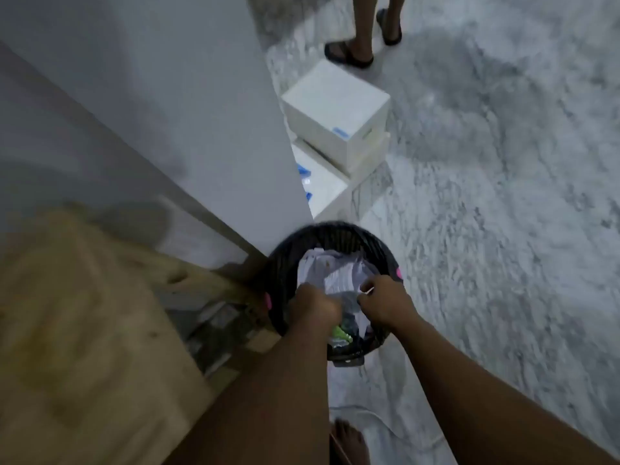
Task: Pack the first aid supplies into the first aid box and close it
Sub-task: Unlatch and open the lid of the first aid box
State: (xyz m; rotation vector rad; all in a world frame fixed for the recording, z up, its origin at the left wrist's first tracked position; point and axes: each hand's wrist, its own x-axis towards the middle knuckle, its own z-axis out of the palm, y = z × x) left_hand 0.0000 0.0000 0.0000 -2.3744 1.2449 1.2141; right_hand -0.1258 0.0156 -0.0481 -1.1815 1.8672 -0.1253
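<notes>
The grey floor [503, 196] meets a white wall [201, 112]. Both hands are over a black bin [335, 234] of paper [339, 273]. The right hand [385, 305] pinches a thin white bit [368, 290]. The left hand [313, 307] is curled (on what, I cannot tell). It looks like binning scraps. Next, turn to the white box [335, 105], far past the bin, maybe the first aid box.

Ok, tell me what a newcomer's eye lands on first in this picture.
The left hand and right hand hang with curled fingers over a black mesh waste basket stuffed with crumpled paper, low in the middle of the view. Whether they hold anything is too blurred to tell. Beyond it, white boxes sit stacked on the marbled floor, and another person's sandalled feet stand at the top edge.
</notes>
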